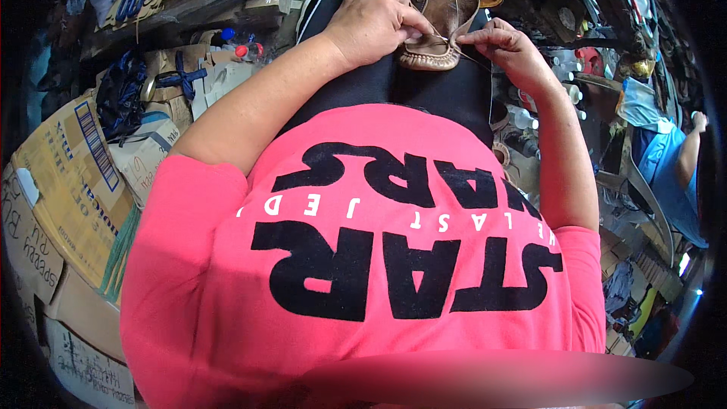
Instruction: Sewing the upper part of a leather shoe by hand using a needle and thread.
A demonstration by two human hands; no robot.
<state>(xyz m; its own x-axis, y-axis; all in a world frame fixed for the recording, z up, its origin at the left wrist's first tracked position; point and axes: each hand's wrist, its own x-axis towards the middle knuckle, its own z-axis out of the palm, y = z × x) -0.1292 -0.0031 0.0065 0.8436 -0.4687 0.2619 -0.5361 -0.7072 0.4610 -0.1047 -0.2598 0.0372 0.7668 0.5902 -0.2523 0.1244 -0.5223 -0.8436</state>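
Here the brown leather shoe (439, 11) lies on the person's lap, on black trousers (424, 83), well ahead of the pink shirt (363, 242). Its long axis runs away from the body, with the toe and its pale stitched edge pointing back toward the person and the open upper reaching toward the top of the picture. The left hand (375, 19) lies over the left side of the shoe, fingers curled and pressed on the leather just by the toe seam, holding it steady. The right hand (503, 44) sits just beside the toe on the other side, its fingers pinched narrow on a thin thread (462, 57) that leads from the seam. Both hands are at the toe, but the left is the 1 resting on the shoe itself; the right touches only at the seam. Cardboard boxes (68, 174) are stacked at the left. At the right, beyond a cluttered heap, another person in a blue shirt (666, 159) is partly in view.
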